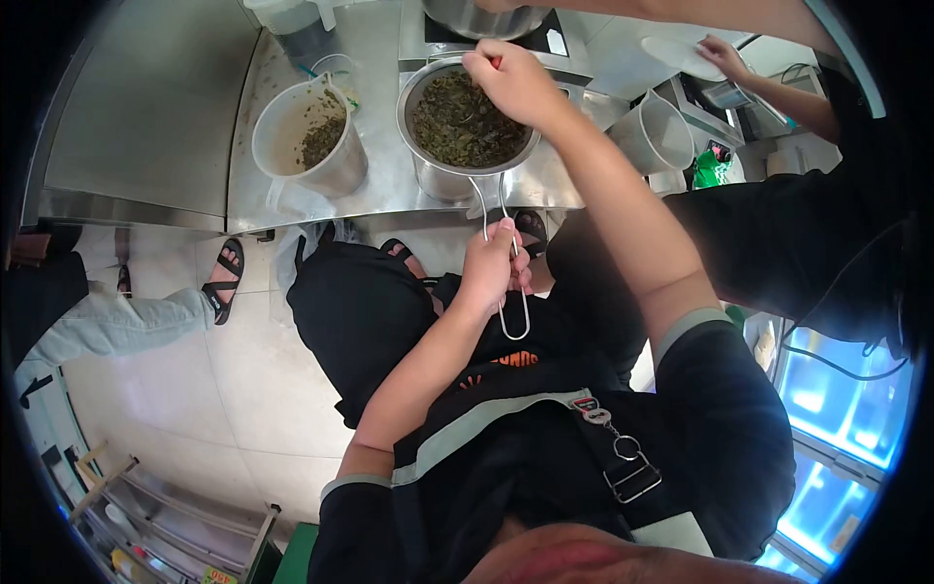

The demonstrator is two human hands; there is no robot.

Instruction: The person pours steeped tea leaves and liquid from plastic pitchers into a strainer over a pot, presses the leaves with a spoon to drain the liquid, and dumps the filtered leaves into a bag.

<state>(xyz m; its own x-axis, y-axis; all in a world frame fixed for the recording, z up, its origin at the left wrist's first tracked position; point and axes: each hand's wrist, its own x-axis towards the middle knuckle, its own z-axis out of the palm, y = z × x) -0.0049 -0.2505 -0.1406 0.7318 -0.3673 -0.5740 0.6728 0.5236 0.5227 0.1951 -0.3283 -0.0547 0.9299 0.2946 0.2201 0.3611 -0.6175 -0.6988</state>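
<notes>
A metal strainer (404, 117) full of wet, dark green leaves (457, 122) rests over a metal pot (443, 182) at the counter's front edge. My left hand (491, 268) is closed around the strainer's long wire handle (516, 321), below the counter edge. Above the strainer's right rim, my right hand (511, 83) is closed on something with a red part; its shape is mostly hidden by the fingers. Left of the strainer stands a translucent plastic pitcher (277, 136) with similar leaves stuck inside it.
The steel counter (389, 200) also holds a pitcher of dark liquid (302, 39) and a cooktop (413, 39) with a metal pot (467, 18). Another plastic pitcher (662, 136) stands to the right. Close by on that side, a co-worker's hand (720, 58) touches a pale lid.
</notes>
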